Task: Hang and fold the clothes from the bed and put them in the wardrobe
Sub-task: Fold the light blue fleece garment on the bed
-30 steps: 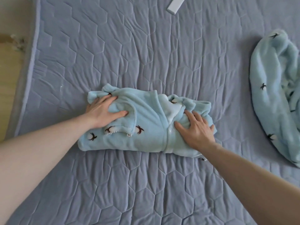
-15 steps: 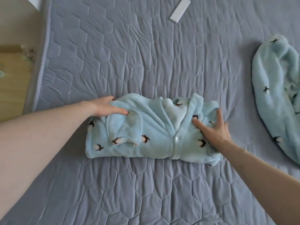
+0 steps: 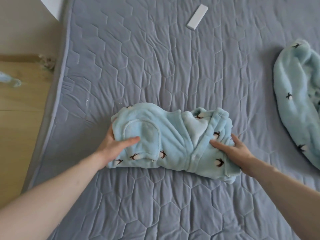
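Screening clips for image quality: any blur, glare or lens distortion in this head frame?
Head view: soft, even daylight, no glare; faint shadows beside the folded pyjama top and both hands, left and right; focus crisp at centre; wide-angle bending curves the bed edge at left.

1. A flat white rectangular object (image 3: 197, 16) lies at about one o'clock, near the far edge of the view, tilted with its long axis running from lower left to upper right.
2. A pale wooden floor (image 3: 19, 129) fills the nine o'clock side.
3. A small bluish scrap (image 3: 9, 80) lies on that floor at about nine o'clock.
4. A tuft of frayed, brownish fluff (image 3: 46, 62) sits at about ten o'clock.
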Tool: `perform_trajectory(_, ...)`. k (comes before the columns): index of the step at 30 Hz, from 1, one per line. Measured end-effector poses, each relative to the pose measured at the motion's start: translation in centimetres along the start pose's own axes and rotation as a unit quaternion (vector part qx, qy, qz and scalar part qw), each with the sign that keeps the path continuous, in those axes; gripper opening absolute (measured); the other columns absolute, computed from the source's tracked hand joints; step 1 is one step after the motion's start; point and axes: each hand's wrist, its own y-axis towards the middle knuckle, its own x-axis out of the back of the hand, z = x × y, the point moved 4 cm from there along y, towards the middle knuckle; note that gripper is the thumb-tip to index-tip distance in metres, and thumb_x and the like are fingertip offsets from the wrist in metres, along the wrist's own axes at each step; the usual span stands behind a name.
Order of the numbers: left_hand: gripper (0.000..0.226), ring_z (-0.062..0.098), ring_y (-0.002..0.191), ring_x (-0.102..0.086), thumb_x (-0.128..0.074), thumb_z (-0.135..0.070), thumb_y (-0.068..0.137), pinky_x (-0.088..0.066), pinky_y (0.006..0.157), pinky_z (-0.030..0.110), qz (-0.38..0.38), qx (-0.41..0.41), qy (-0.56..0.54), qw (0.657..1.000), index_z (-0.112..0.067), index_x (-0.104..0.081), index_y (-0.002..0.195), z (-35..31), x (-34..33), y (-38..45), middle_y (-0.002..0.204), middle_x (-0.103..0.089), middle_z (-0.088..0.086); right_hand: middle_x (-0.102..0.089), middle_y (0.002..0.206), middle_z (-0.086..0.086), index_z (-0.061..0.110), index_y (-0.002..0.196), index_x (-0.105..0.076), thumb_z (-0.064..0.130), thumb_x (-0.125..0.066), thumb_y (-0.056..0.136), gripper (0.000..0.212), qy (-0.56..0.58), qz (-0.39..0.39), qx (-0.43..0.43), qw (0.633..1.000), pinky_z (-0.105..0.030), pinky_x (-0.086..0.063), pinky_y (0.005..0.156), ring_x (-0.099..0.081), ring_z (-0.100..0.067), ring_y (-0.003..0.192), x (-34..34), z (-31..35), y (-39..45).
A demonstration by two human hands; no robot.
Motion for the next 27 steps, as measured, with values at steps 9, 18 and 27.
perform_trajectory(9, 0.050, 0.019, 0.088, -0.078, -0.091, -0.044, 0.063, -0.061, 0.081, 0.041, 0.010, 0.096, -0.026, 0.995, -0.032, -0.075, 0.108, -2.7, 1.3, -4.3, 0.096, -0.080, -0.005, -0.080, 0.081, 0.002, 0.032, 0.103, -0.074, 0.040, -0.093, 0.067, 0.042, -0.015, -0.001, -0.013, 1.000, -0.029, -0.060, 0.052, -0.078, -0.019, 0.068, 2.3, 2.3, -4.3)
perform_trajectory(18, 0.047, 0.023, 0.094, -0.076, -0.091, -0.043, 0.070, -0.060, 0.091, 0.049, -0.034, 0.151, -0.038, 0.987, -0.028, -0.076, 0.112, -10.7, 9.6, -29.0, 0.100, -0.080, -0.004, -0.080, 0.080, 0.001, 0.025, 0.101, -0.074, 0.044, -0.093, 0.066, 0.044, -0.115, 0.080, 0.006, 0.990, -0.035, -0.062, 0.066, -0.078, -0.017, 0.071, 4.4, 10.6, -23.4)
perform_trajectory(27, 0.045, 0.020, 0.090, -0.078, -0.093, -0.047, 0.064, -0.061, 0.079, 0.042, -0.144, 0.106, -0.173, 0.969, -0.041, -0.076, 0.105, -15.9, 17.4, -52.9, 0.103, -0.080, -0.005, -0.080, 0.081, 0.002, 0.027, 0.100, -0.074, 0.045, -0.093, 0.062, 0.046, -0.192, 0.166, 0.098, 0.962, -0.029, -0.060, 0.055, -0.078, -0.017, 0.070, 1.6, 20.5, -41.2)
